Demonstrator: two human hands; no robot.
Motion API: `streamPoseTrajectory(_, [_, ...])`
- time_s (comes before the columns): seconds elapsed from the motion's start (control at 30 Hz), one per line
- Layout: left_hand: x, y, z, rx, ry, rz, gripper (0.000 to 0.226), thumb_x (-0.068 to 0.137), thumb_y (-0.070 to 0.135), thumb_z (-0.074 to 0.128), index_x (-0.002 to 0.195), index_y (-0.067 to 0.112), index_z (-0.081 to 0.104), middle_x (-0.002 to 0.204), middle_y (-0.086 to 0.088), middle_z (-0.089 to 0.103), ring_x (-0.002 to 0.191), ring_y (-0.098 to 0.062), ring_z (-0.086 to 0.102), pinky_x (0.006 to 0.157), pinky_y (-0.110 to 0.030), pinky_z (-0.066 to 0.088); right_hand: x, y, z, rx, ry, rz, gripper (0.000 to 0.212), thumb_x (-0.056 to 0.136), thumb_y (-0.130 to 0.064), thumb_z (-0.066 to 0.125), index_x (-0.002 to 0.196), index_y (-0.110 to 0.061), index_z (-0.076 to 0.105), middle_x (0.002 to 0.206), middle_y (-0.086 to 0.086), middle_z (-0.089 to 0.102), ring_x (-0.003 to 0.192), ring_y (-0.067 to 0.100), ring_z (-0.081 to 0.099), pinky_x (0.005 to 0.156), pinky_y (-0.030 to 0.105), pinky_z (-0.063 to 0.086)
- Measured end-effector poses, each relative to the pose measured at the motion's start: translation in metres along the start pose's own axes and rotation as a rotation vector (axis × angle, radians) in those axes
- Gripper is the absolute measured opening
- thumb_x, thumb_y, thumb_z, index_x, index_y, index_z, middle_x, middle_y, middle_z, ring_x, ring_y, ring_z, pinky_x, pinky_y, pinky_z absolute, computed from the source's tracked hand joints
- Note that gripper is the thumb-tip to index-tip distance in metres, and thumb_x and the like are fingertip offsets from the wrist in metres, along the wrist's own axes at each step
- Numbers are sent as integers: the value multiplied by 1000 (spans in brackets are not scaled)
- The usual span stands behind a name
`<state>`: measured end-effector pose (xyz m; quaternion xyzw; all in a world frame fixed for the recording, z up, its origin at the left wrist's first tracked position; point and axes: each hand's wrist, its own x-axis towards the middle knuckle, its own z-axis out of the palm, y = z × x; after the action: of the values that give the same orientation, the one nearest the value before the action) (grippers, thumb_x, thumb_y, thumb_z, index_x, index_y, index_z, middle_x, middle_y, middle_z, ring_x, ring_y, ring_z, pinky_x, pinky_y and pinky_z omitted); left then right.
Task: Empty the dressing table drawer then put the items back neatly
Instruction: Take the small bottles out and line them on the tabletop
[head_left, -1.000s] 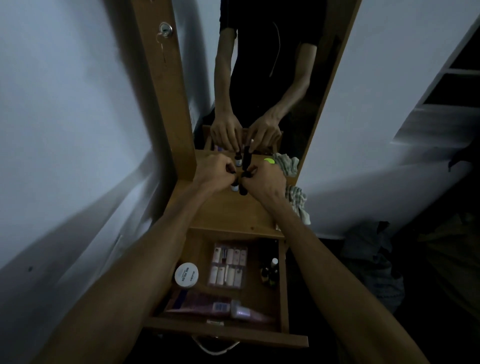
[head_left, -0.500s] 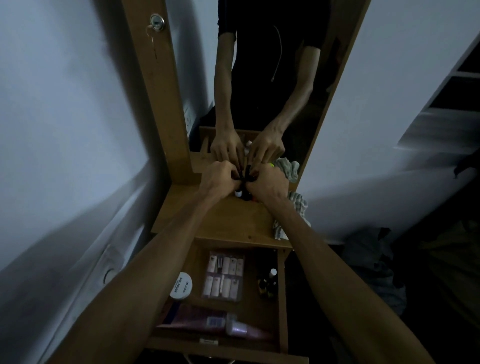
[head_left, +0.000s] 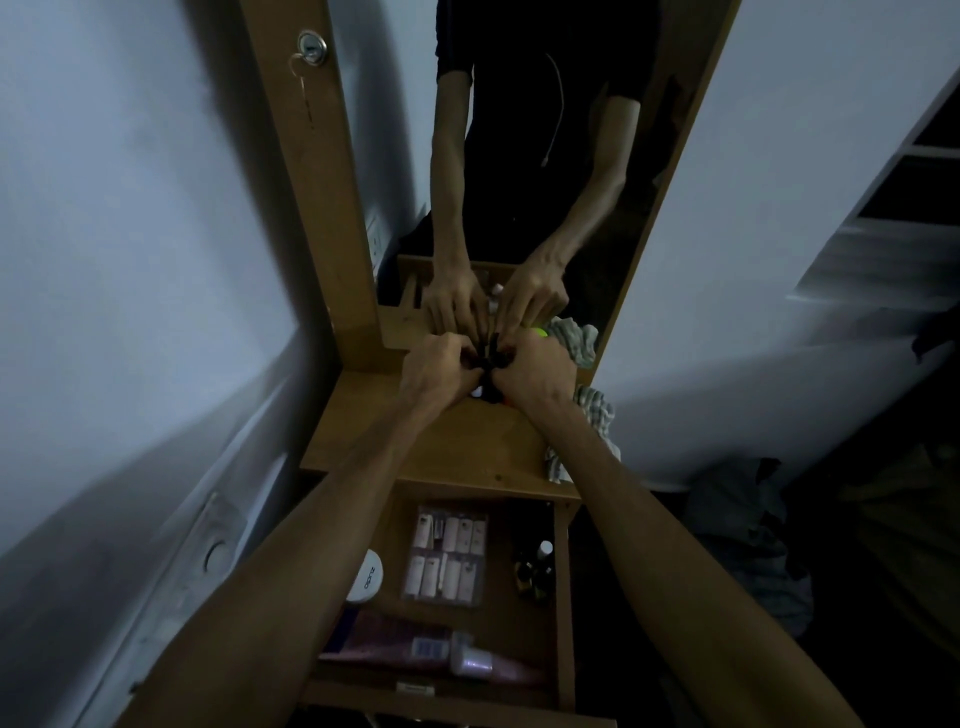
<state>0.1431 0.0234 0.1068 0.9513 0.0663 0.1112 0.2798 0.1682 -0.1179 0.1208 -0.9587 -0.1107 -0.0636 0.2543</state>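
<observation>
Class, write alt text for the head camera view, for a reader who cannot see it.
Both hands, left hand and right hand, meet around small dark bottles on the wooden dressing table top before a mirror. Below, the open drawer holds a white jar, a clear packet, small bottles and a pink tube.

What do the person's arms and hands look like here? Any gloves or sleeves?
No gloves: the left hand and right hand are bare, as are both forearms. The mirror reflects a dark top with short sleeves ending above the elbows. No watch or rings show.
</observation>
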Motion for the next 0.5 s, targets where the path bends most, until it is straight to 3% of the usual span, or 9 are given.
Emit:
streamPoseTrajectory(0.13, [-4,-2,-1,0,23,-19,26,83,31,74,105,18,75,97,-1,74,91,-18,66,68,-27,42,-3,0,-2,1,3,13,21,81,-29,74,82,-13,61,81,5,59,83,30,66,63,30,38])
streamPoseTrajectory(0.27, [-10,-4,-5,-23,35,-53,22,81,31,76,100,20,73,94,3,72,89,-15,66,73,-31,52,-12,-1,-10,12,13,-33,25,84,-27,74,106,-14,75,96,9,72,89,29,68,68,29,45])
streamPoseTrajectory(0.4, [-33,-2,-11,-29,90,-3,10,84,28,73,91,21,73,87,6,71,79,-10,62,64,-27,47,-32,1,-16,39,34,-66,22,86,-28,71,106,-22,78,98,7,76,89,29,69,74,35,57])
streamPoseTrajectory(0.5, [-56,-1,-12,-36,95,62,9,84,28,71,89,22,74,83,6,71,75,-9,63,59,-23,46,-55,5,-21,56,47,-97,15,85,-28,70,97,-24,79,91,5,77,84,28,70,70,33,56])
